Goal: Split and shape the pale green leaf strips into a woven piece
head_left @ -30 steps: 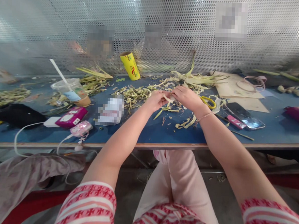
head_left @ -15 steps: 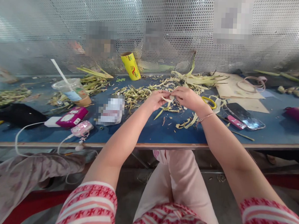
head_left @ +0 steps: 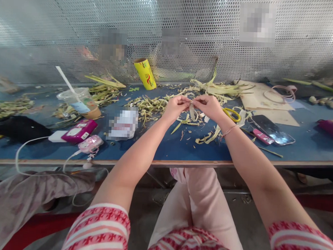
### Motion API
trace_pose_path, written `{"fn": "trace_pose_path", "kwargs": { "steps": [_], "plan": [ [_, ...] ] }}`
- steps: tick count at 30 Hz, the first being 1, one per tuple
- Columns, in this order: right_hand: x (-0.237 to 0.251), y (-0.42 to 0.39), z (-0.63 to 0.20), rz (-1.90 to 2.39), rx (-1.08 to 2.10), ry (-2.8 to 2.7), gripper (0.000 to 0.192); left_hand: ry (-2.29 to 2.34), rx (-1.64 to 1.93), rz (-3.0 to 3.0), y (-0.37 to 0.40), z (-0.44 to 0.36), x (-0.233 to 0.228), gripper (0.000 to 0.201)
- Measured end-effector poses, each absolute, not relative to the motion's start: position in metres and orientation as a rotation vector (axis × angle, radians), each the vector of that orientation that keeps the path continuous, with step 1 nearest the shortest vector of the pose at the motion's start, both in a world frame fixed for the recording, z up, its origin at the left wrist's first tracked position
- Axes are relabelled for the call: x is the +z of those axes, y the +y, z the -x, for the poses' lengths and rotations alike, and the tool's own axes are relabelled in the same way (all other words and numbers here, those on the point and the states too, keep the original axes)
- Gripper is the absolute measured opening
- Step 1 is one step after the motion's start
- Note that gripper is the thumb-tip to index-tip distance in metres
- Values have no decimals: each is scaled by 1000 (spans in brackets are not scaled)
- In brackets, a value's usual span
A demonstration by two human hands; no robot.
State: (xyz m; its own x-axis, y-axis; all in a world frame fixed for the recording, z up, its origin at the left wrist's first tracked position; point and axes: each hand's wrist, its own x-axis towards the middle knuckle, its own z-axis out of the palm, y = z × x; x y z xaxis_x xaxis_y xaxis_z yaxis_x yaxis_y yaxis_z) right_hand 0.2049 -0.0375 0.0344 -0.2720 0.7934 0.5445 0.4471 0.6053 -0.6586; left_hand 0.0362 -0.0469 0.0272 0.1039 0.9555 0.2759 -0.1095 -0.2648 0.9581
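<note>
Several things crowd the blue table (head_left: 168, 150), taken from its left end: a black pouch (head_left: 20, 128), a plastic cup (head_left: 79, 102) with a straw, a magenta box (head_left: 79, 130) and a small pink gadget (head_left: 90, 143) on a white cable. Further in, a yellow roll (head_left: 145, 73) leans near the perforated metal screen (head_left: 186, 34), with a heap of leaf trimmings (head_left: 148, 104) in front of it. Above the table's middle the left hand (head_left: 176, 107) and the right hand (head_left: 209, 106) meet, each pinching between thumb and fingers one end of a pale leaf strip (head_left: 192, 112), which hangs down between them just clear of the scraps. To the right lie yellow-handled scissors (head_left: 232, 114), a phone (head_left: 272, 129), and sheets of cardboard (head_left: 265, 101)
</note>
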Motion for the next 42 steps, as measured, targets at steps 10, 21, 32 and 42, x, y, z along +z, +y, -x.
{"fn": "trace_pose_path", "kwargs": {
  "steps": [10,21,32,42],
  "plan": [
    [33,-36,-203,1025,421,-1909,18,919,1343,-1326,-51,-39,30,7],
    [34,-34,-206,959,540,-1880,17,887,1291,-1146,-53,-38,34,16],
    [33,-33,-206,978,637,-1851,14,921,1306,-1162,-50,-38,31,15],
    [32,-31,-204,966,666,-1858,15,955,1306,-1176,-51,-39,32,15]
  ]
}}
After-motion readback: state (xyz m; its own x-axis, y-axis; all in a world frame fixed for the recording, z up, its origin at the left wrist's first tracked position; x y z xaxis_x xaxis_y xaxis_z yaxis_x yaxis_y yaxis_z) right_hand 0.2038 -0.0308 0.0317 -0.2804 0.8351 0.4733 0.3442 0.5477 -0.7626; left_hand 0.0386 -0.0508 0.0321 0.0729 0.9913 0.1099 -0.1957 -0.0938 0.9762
